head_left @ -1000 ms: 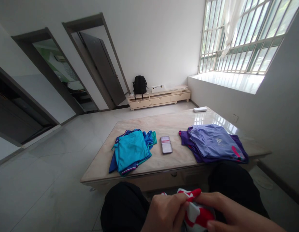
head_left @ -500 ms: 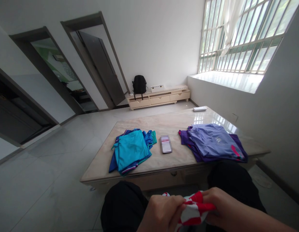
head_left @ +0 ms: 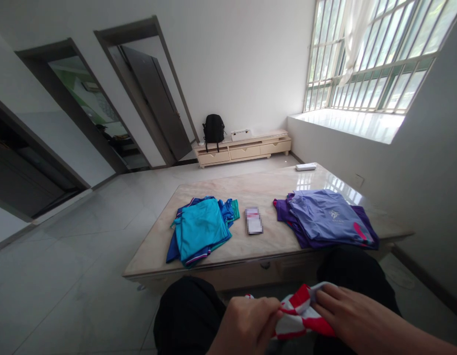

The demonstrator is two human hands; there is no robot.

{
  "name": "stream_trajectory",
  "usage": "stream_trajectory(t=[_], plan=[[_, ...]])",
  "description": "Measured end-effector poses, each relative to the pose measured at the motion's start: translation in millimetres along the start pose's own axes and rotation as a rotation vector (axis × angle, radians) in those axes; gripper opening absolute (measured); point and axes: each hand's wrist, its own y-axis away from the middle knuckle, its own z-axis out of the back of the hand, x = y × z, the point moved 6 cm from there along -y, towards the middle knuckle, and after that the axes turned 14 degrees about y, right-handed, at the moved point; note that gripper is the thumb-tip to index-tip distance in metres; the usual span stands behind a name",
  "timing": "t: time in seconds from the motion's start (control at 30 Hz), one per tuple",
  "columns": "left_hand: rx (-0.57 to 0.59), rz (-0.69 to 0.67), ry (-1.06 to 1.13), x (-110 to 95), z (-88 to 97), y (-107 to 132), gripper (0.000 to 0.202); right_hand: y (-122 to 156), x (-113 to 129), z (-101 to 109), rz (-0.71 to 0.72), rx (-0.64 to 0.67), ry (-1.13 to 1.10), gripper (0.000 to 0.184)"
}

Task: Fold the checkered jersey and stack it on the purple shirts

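Between my knees I hold a red-and-white checked cloth garment point(head_left: 293, 323), bunched up, its lower part out of view. My left hand point(head_left: 246, 320) pinches its left side with curled fingers. On its right side, the fingers of my right hand point(head_left: 344, 310) wrap over the fabric. Beyond my knees, a stack of folded blue and teal clothes point(head_left: 204, 229) lies on the left of the marble-topped table point(head_left: 246, 190). Folded purple and lavender clothes point(head_left: 324, 217) lie on its right. A phone point(head_left: 254, 220) with a blurred screen rests between the stacks.
A white box-shaped item point(head_left: 305, 167) lies at the table's far right corner. Against the back wall stands a low cabinet point(head_left: 246, 150) with a black backpack point(head_left: 214, 129) and a small white case point(head_left: 241, 134) on top. A barred window point(head_left: 376, 59) is at the right.
My right hand has shifted slightly and turned over the garment, so more of its back shows. The fabric between my hands has changed its folds. My left hand stays nearly in place.
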Motion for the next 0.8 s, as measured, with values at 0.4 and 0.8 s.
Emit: stream_trajectory(t=[0.4, 0.8], plan=[[-0.141, -0.004, -0.095, -13, 17.7, 5, 0.016, -15, -32, 13, 0.166, 0.197, -0.011, 0.021], [-0.319, -0.160, -0.312, -12, 47.9, 26, 0.021, -25, -50, 40, 0.203, 0.040, 0.025, 0.029]])
